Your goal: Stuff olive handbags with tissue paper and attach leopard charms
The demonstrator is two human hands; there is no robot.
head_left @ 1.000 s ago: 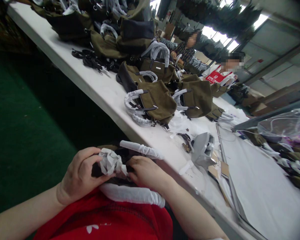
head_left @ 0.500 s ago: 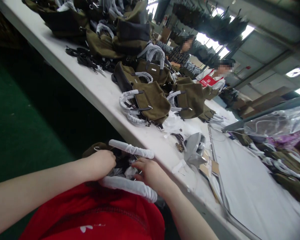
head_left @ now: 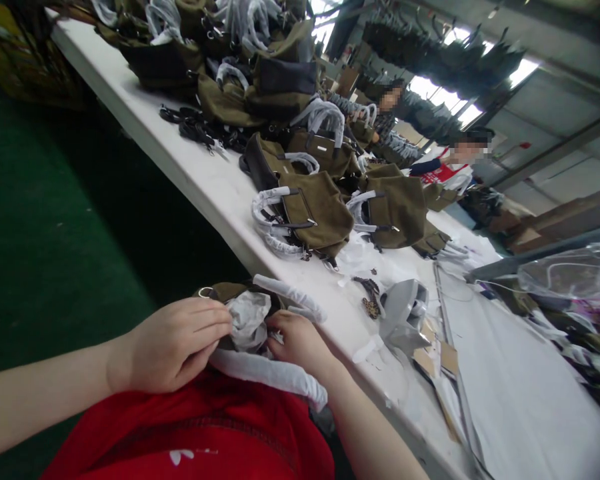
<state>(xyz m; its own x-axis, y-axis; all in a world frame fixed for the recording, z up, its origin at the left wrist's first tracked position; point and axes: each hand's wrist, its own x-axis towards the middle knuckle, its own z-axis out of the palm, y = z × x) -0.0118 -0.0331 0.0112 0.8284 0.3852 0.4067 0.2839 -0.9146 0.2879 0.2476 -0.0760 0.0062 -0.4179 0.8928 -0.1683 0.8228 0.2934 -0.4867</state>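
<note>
An olive handbag [head_left: 225, 292] rests on my lap against my red shirt, its two handles [head_left: 270, 373] wrapped in white paper. Crumpled white tissue paper [head_left: 249, 321] sticks out of the bag's mouth. My left hand [head_left: 175, 343] lies over the bag's near side, fingers together and pressing at the tissue. From the other side my right hand [head_left: 296, 340] has its fingers curled at the bag's opening, touching the tissue; what they grip is hidden.
A long white table [head_left: 215, 183] runs along my right, piled with several olive handbags [head_left: 313, 210] with wrapped handles and black straps [head_left: 195, 127]. A grey tape dispenser [head_left: 403, 310] and card scraps lie near. Two people stand at the far end. Green floor lies left.
The wad of tissue held above the bag a second ago went down into the bag's mouth. My left hand dipped inside with it and has now drawn back to the bag's near side.
</note>
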